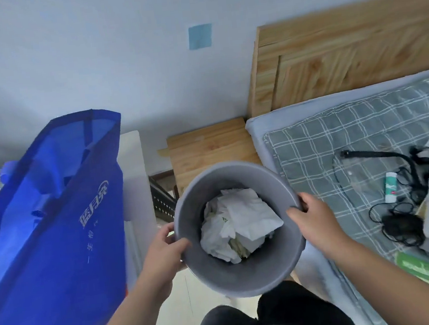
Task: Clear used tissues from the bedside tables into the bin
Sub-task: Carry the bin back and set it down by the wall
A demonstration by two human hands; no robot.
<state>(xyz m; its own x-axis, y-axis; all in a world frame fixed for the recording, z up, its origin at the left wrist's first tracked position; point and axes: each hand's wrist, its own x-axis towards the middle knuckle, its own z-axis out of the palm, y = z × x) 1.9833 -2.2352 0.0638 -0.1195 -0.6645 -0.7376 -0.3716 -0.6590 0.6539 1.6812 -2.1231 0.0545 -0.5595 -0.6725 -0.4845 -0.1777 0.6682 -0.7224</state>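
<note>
Both hands clasp the bin's rim, so a tilt or slipped grip could spill it.
The left hand [164, 249] and right hand [312, 218] curl closed on opposite sides of the grey bin [242, 276]; between them, inside, lie crumpled white tissues [238, 223], loosely heaped, light enough to tumble out.

Round grey bin [246, 272] held upright, crumpled white tissues [240, 220] piled inside
</note>
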